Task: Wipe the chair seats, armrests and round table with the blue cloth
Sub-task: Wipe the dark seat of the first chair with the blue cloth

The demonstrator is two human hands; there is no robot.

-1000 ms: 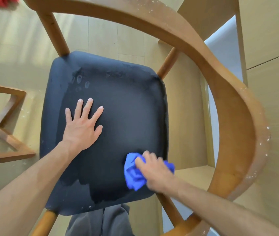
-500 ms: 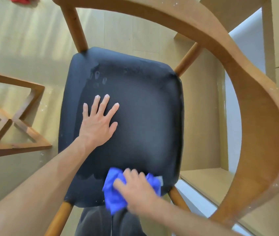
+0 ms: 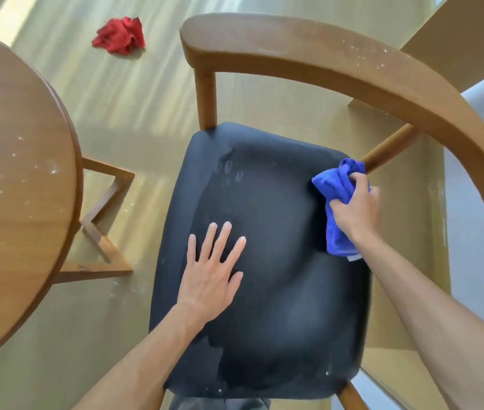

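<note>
Wood the colour of honey fills the left: the round tabletop (image 3: pixel 19 161) carries pale specks and looks unwiped. Beyond it on the floor (image 3: pixel 134 96) lies a crumpled red cloth (image 3: pixel 120 35), well apart from everything. The dark seat (image 3: pixel 267 261) sits next, with damp streaks showing across the fabric. The left hand (image 3: pixel 212 270) lies flat on it, fingers spread, bracing. Further right, the right hand (image 3: pixel 356 210) grips the bunched blue cloth (image 3: pixel 336 184) and presses it against the seat's right edge, close to a slanted wooden strut. The curved armrest (image 3: pixel 353 69) arching over the seat has white flecks along its top.

I'd judge the seat wipe is in hand and near done. Next comes lifting the blue cloth onto the armrest and following its curve, which calls for a firm grip and steady pressure along the narrow rail.
</note>
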